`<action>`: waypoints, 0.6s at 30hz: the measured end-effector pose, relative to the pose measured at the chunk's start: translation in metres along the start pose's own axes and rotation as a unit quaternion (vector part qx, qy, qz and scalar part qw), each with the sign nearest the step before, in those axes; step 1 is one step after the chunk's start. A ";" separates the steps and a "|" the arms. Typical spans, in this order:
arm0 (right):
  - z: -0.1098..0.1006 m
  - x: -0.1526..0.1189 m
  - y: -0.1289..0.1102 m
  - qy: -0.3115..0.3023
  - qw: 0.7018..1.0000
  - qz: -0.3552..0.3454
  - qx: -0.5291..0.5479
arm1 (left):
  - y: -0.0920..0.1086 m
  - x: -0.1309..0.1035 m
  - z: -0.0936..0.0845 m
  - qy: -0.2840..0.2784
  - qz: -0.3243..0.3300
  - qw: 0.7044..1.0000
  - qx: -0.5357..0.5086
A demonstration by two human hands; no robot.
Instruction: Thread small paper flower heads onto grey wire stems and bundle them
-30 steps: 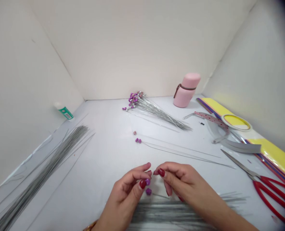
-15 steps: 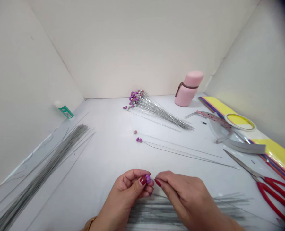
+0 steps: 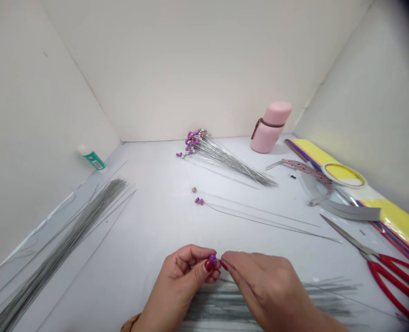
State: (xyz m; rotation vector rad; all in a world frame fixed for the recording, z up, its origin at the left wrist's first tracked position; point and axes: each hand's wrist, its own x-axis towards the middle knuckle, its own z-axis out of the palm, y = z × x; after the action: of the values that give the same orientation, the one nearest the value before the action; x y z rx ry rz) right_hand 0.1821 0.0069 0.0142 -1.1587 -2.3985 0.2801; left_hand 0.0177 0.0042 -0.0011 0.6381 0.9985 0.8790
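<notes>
Left hand [image 3: 182, 276] pinches a purple bead [image 3: 213, 258] between thumb and fingers, above the table [image 3: 149, 216]. Right hand [image 3: 270, 281] has thumb and forefinger drawn together just beside it; whether they grip wire cannot be determined. Grey wires [image 3: 221, 302], blurred, lie beneath; beaded stems [image 3: 199, 201] lie beyond, red-handled scissors [image 3: 367, 253] to the right.

Soft, bright light evenly covers the surface [image 3: 156, 212] and back wall [image 3: 177, 69]. Wires [image 3: 221, 305] along the bottom edge are blurred, the pink bottle [image 3: 268, 136] leans with wide-angle distortion, and the upper right corner is dark.
</notes>
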 end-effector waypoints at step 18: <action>0.009 -0.001 -0.003 -0.039 0.990 0.054 0.121 | 0.011 -0.009 -0.002 0.003 0.197 0.929 0.312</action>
State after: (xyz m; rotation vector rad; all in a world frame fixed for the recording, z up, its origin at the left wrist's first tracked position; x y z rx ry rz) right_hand 0.1756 0.0044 0.0075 -1.1841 -2.2926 0.6427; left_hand 0.0097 0.0026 0.0104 1.4160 1.1845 0.9061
